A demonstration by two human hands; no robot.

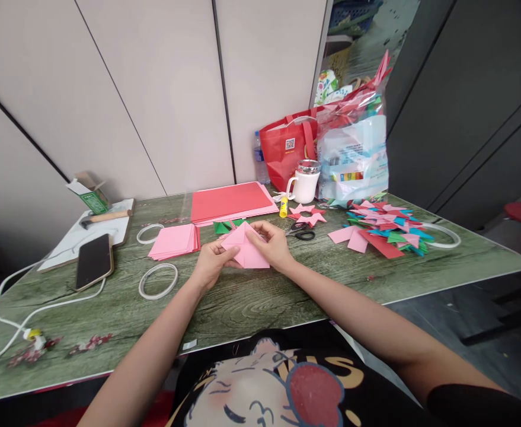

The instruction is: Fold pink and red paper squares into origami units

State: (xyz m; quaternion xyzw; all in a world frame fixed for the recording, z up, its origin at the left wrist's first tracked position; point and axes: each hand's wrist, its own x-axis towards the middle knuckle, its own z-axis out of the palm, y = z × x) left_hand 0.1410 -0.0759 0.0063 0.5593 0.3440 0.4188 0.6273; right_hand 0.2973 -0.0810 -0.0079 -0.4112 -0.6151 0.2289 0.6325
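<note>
A partly folded pink paper (pixel 248 249) lies between both my hands just above the green wood-grain table (pixel 251 302). My left hand (pixel 211 264) pinches its left corner. My right hand (pixel 272 243) grips its upper right edge, fingers curled over the fold. To the left of the hands sits a stack of pink paper squares (pixel 174 241). Behind them lie large red and pink sheets (pixel 229 201), and small green folded pieces (pixel 224 226) rest just beyond the held paper.
Black scissors (pixel 301 233), pink paper stars (pixel 307 214), a yellow glue stick (pixel 283 207) and a white mug (pixel 305 184) stand right of centre. A pile of coloured folded pieces (pixel 387 228), a red bag (pixel 287 145), a phone (pixel 93 261), hammer (pixel 104 217) and tape rings (pixel 157 280) surround.
</note>
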